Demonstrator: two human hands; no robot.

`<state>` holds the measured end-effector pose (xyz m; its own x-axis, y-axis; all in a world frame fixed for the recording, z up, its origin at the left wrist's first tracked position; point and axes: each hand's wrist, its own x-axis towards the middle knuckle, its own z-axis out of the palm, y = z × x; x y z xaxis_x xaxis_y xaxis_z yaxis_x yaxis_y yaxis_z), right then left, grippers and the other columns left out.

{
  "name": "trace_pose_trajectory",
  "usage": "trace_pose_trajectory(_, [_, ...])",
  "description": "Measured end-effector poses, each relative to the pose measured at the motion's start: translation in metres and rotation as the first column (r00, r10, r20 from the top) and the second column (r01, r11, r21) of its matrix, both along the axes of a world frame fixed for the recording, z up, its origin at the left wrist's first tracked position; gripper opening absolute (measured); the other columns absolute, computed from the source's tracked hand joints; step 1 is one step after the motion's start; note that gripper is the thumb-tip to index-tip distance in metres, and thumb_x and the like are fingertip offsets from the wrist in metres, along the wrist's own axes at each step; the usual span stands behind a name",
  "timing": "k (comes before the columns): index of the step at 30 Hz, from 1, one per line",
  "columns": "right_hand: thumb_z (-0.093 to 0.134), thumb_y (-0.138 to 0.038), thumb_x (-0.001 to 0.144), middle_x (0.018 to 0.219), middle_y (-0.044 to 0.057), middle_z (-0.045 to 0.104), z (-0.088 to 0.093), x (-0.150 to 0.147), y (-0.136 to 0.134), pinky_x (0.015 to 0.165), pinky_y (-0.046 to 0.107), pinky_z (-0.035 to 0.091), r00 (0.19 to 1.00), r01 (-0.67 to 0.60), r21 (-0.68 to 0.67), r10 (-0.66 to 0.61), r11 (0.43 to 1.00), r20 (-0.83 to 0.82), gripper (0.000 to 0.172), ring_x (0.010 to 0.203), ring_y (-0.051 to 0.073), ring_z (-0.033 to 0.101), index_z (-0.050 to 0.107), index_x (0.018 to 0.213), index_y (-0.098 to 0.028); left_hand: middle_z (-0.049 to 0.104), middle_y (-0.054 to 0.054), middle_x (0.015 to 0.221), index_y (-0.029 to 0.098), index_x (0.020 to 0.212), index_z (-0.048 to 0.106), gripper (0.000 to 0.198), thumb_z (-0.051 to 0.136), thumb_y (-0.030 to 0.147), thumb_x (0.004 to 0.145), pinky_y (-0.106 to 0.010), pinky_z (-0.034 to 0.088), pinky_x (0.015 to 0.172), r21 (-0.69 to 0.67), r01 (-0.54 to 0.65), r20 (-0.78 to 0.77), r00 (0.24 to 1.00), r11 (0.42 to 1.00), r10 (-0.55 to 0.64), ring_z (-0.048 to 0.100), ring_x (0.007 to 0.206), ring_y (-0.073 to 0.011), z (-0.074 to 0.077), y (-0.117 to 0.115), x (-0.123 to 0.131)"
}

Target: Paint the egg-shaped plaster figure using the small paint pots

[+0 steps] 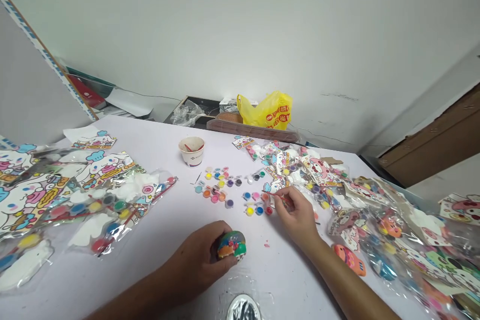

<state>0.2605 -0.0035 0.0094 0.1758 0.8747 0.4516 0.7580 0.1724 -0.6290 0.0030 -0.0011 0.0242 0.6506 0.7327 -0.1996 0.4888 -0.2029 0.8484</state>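
My left hand (202,255) is wrapped round a small painted figurine (232,245), coloured blue, orange, green and red, just above the table. Its far side is hidden by my fingers. With thumb and fingers pinched, my right hand (294,212) holds a thin red paintbrush (270,194) over the small paint pots (258,210). The brush tip is too small to make out. More paint pots (215,192) in several colours lie to the left of the brush. A paper cup (192,151) with red sticks inside stands behind them.
Clear packets with white figures and paints (112,200) cover the left side. More packets (397,240) crowd the right, beside a painted orange figure (348,260). A round silvery object (243,307) sits at the front edge. Behind the table is a yellow plastic bag (266,110).
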Motion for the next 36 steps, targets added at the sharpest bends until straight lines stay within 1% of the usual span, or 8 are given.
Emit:
trace_pose_trajectory(2, [0.048, -0.028, 0.087, 0.068, -0.001, 0.056, 0.013, 0.003, 0.016, 0.059, 0.027, 0.036, 0.995, 0.011, -0.126, 0.002, 0.992, 0.101, 0.014, 0.060, 0.017, 0.049, 0.052, 0.076, -0.021, 0.053, 0.003, 0.078, 0.020, 0.081, 0.050, 0.012, 0.059, 0.028, 0.082, -0.026, 0.036, 0.063, 0.012, 0.004, -0.022, 1.000, 1.000, -0.004, 0.047, 0.071, -0.0162, 0.002, -0.001, 0.000])
trace_pose_trajectory(3, [0.049, -0.026, 0.085, 0.064, -0.002, 0.054, 0.020, 0.003, 0.025, 0.057, 0.027, 0.035, 0.992, -0.006, -0.166, 0.027, 0.986, 0.125, 0.012, 0.058, 0.016, 0.048, 0.053, 0.075, -0.022, 0.054, 0.002, 0.079, 0.020, 0.082, 0.050, 0.012, 0.059, 0.028, 0.082, -0.026, 0.036, 0.063, 0.018, 0.005, -0.026, 1.000, 1.000, -0.005, 0.048, 0.071, -0.0166, 0.002, -0.001, 0.000])
trace_pose_trajectory(5, [0.053, -0.023, 0.081, 0.062, -0.003, 0.056, 0.031, 0.002, 0.041, 0.056, 0.026, 0.033, 0.986, -0.037, -0.224, 0.072, 0.974, 0.153, 0.009, 0.058, 0.016, 0.049, 0.053, 0.072, -0.022, 0.055, 0.002, 0.081, 0.021, 0.082, 0.050, 0.011, 0.058, 0.028, 0.082, -0.026, 0.037, 0.064, 0.029, 0.011, -0.034, 0.999, 1.000, -0.010, 0.049, 0.072, -0.0171, 0.003, 0.000, 0.000])
trace_pose_trajectory(7, [0.054, -0.021, 0.078, 0.063, -0.002, 0.059, 0.036, 0.000, 0.054, 0.055, 0.025, 0.030, 0.980, -0.051, -0.270, 0.101, 0.961, 0.174, 0.009, 0.060, 0.016, 0.051, 0.053, 0.069, -0.022, 0.055, 0.001, 0.081, 0.021, 0.083, 0.050, 0.010, 0.058, 0.026, 0.081, -0.026, 0.037, 0.063, 0.036, 0.021, -0.048, 0.999, 0.999, -0.019, 0.050, 0.072, -0.0172, 0.003, 0.001, 0.000])
trace_pose_trajectory(11, [0.053, -0.021, 0.079, 0.064, -0.002, 0.061, 0.032, -0.003, 0.065, 0.055, 0.025, 0.029, 0.977, -0.038, -0.307, 0.100, 0.951, 0.188, 0.010, 0.060, 0.017, 0.052, 0.052, 0.068, -0.022, 0.056, 0.001, 0.083, 0.021, 0.083, 0.051, 0.009, 0.059, 0.025, 0.081, -0.027, 0.036, 0.064, 0.045, 0.035, -0.062, 0.998, 0.998, -0.032, 0.050, 0.073, -0.0174, 0.002, 0.004, 0.001])
trace_pose_trajectory(19, [0.052, -0.023, 0.080, 0.064, -0.001, 0.062, 0.021, -0.002, 0.066, 0.055, 0.025, 0.031, 0.977, -0.016, -0.339, 0.087, 0.941, 0.195, 0.011, 0.061, 0.018, 0.055, 0.051, 0.069, -0.022, 0.056, 0.002, 0.081, 0.021, 0.079, 0.051, 0.009, 0.060, 0.023, 0.078, -0.027, 0.035, 0.063, 0.047, 0.003, -0.050, 0.999, 0.999, -0.001, 0.050, 0.071, -0.0169, 0.002, 0.002, 0.003])
trace_pose_trajectory(28, [0.052, -0.022, 0.081, 0.059, -0.003, 0.059, 0.019, -0.002, 0.066, 0.055, 0.025, 0.030, 0.976, -0.024, -0.349, 0.098, 0.937, 0.194, 0.012, 0.057, 0.016, 0.053, 0.049, 0.070, -0.023, 0.059, 0.000, 0.084, 0.021, 0.081, 0.051, 0.009, 0.060, 0.025, 0.079, -0.028, 0.037, 0.066, 0.061, 0.044, -0.048, 0.998, 0.997, -0.041, 0.052, 0.073, -0.0184, -0.002, 0.004, 0.000])
trace_pose_trajectory(36, [0.051, -0.021, 0.081, 0.055, -0.004, 0.056, 0.021, -0.002, 0.066, 0.055, 0.025, 0.030, 0.978, -0.028, -0.352, 0.099, 0.936, 0.185, 0.013, 0.057, 0.017, 0.052, 0.048, 0.069, -0.023, 0.059, 0.000, 0.085, 0.021, 0.079, 0.049, 0.010, 0.059, 0.025, 0.078, -0.028, 0.037, 0.065, 0.056, 0.026, -0.067, 0.997, 0.998, -0.022, 0.051, 0.074, -0.0183, 0.002, 0.003, 0.001])
